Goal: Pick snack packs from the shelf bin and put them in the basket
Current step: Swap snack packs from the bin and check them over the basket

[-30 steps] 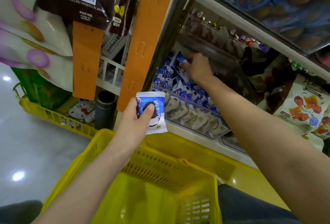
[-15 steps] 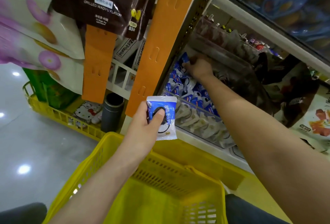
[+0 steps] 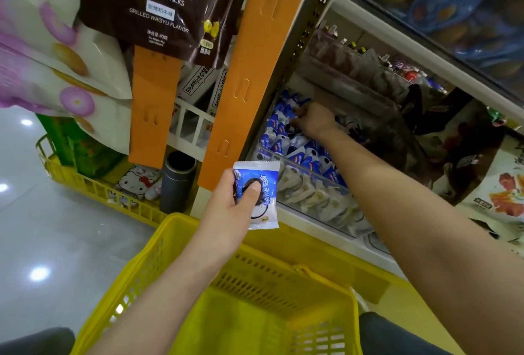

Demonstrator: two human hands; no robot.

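Note:
My left hand [image 3: 231, 208] grips a blue-and-white cookie snack pack [image 3: 259, 194], thumb pressed on its front, held just above the far rim of the yellow basket [image 3: 158, 252]. My right hand [image 3: 313, 119] reaches deep into the clear shelf bin [image 3: 312, 184], fingers curled down among several blue-and-white snack packs [image 3: 286, 135]. Its fingertips pinch at a pack there, though the hold is partly hidden. The basket's inside shows no packs.
Orange hanging strips [image 3: 246, 71] and a dark potato-stick bag [image 3: 161, 6] hang left of the bin. A low yellow rack [image 3: 93, 187] with a grey tube [image 3: 178, 182] stands at the left. Snack bags [image 3: 499, 193] fill the shelf to the right.
My right hand has dug a little deeper and lower into the bin's packs, its fingers curling. The left hand keeps the same pack in about the same place.

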